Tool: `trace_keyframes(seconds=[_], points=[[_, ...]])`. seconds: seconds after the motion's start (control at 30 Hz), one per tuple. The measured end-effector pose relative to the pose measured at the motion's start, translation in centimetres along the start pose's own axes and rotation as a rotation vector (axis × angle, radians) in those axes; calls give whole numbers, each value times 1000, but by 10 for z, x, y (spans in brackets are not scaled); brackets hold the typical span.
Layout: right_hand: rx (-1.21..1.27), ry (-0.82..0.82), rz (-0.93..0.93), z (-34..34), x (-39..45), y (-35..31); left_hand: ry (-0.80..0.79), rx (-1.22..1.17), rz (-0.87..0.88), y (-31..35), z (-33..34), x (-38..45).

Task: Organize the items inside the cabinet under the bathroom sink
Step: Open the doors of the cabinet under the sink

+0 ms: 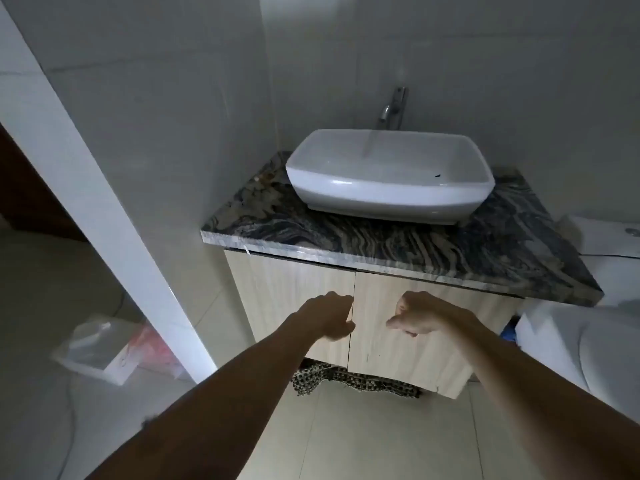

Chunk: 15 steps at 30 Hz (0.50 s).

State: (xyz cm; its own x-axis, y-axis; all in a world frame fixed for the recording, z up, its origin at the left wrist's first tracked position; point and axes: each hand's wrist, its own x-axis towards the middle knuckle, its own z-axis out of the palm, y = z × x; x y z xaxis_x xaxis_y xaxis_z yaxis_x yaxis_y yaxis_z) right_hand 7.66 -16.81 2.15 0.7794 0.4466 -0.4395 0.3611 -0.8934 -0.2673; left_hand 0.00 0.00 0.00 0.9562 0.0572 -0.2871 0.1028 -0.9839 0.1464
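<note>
The left hand [329,315] reaches to the inner edge of the left cabinet door [294,299], its fingers curled at the seam between the two doors; whether the fingertips actually hook the door edge cannot be told, since they are hidden behind the hand. The right hand [417,315] is held in front of the right cabinet door [433,344], its fingers loosely curled and the thumb pointing toward the left hand, with nothing visible in its grasp; whether it touches the door cannot be told either. Both doors of the cabinet are pale wood grain and stand closed, or very nearly so, meeting at a thin dark seam, so the items inside are out of sight. Under the doors' lower edge a dark-and-light patterned cloth [356,381] lies on the pale tiled floor [381,445], partly tucked beneath the cabinet. On top of the cabinet sits a dark veined stone countertop [346,237], and on it a white rectangular basin [389,176] with a metal tap [393,109] rising behind it against the pale wall. To the right, just beside the cabinet, is a white toilet [599,344]. To the left, near a white door frame [86,188], a clear plastic bag [104,344] with something pinkish red in it lies on the floor, blurred.
</note>
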Motion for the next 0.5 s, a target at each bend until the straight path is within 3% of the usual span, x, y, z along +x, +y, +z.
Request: trace_keyframes(seconds=[0.2, 0.5], points=[[168, 214, -2, 65, 79, 6, 83, -38, -27, -34, 75, 51], [348, 675, -213, 146, 177, 12, 691, 129, 21, -77, 149, 133]])
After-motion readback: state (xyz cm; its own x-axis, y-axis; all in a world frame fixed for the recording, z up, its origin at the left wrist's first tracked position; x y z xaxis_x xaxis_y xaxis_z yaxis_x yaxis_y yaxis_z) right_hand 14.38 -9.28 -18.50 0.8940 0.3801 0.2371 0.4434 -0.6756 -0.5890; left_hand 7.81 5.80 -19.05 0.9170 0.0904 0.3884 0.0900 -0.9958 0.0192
